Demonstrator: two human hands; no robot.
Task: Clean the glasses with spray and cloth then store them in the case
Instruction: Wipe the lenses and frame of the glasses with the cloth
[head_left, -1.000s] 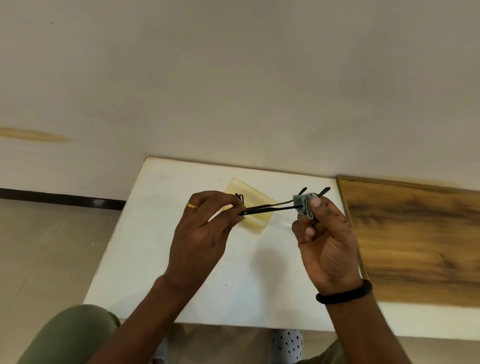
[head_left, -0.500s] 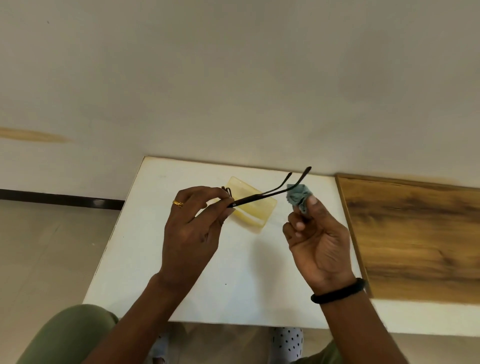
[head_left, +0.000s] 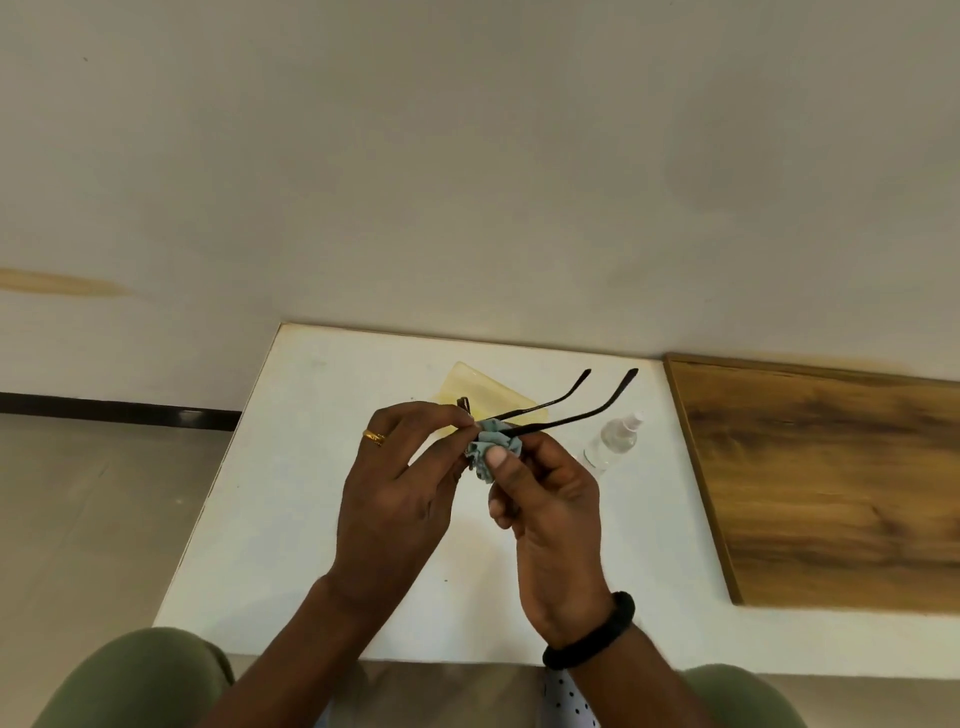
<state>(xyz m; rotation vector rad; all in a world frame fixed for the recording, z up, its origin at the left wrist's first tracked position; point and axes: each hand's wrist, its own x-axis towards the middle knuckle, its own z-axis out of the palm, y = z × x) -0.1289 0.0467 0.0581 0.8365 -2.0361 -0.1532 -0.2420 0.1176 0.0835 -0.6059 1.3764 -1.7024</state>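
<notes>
Glasses (head_left: 561, 422) between left grip (head_left: 400, 499) and right grip (head_left: 550, 519), temples beyond cloth (head_left: 485, 448)

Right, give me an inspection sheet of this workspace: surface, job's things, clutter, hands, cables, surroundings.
Surface: white table, set against the wall.
Job's things: glasses held above the table, temples open and pointing away; cloth bunched against the frame; bottle on the table right of the hands; yellow case on the table behind the hands, open or closed cannot tell.
Clutter: nothing seen.
Hands: left hand pinches the glasses' front; right hand pinches the cloth onto the frame.
Cables: nothing seen.
Surroundings: wood panel on the right; floor on the left.
</notes>
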